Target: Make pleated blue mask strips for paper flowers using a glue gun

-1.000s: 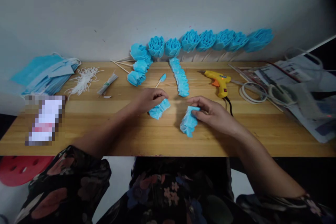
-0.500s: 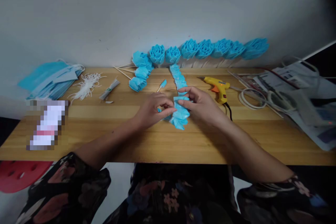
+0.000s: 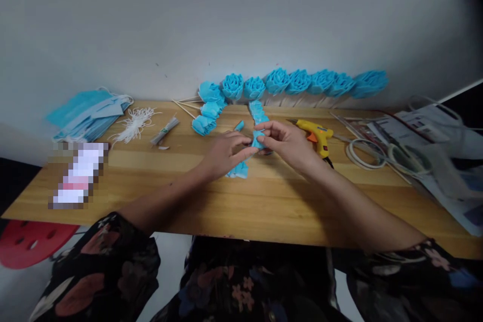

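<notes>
Between my two hands is a small folded blue piece of mask fabric (image 3: 258, 139). My left hand (image 3: 226, 153) pinches its left side with thumb and fingertips. From the right, the thumb and fingers of my right hand (image 3: 289, 145) close on the same piece. Below my left fingers, a blue fabric strip (image 3: 238, 170) lies on the wooden table (image 3: 226, 206). Just beyond the hands stretches a row of blue petal pieces (image 3: 257, 109), partly covered by my right fingers. A small blue bud (image 3: 239, 125) shows behind my left hand.
Several blue fabric roses (image 3: 277, 80) line the wall, with more roses (image 3: 206, 123) on sticks at left. A yellow glue gun (image 3: 320, 136) lies right, near tape rolls (image 3: 366, 153) and papers. Left are blue masks (image 3: 88, 115), white ear loops (image 3: 138, 123), wrapped wires (image 3: 165, 131) and a blurred phone (image 3: 79, 176).
The blue piece, earlier spread with pointed petals hanging down, is now gathered small between my fingers. Both hands have drawn closer together. The view has shifted slightly.
</notes>
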